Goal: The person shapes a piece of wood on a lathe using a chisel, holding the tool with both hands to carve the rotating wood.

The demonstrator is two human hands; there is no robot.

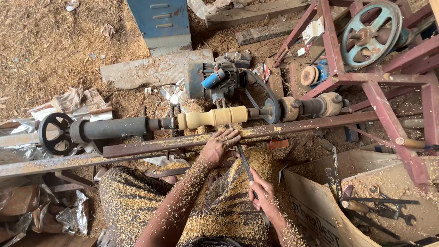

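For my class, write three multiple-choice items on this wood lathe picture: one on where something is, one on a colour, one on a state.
1. Where does the left hand rest?
A. on the rusty rail in front of the wood piece
B. on the black handwheel
C. in the cardboard box

2. What colour is the big spoked pulley at upper right?
A. yellow
B. pale blue-green
C. white

3. How is the long chisel held?
A. it lies loose on the ground
B. the right hand grips it, tip towards the wood piece
C. both hands grip its handle

Answers: 1 A, its fingers lie flat on the rail. 2 B, its rim is pale blue-green. 3 B, only that hand closes round it.
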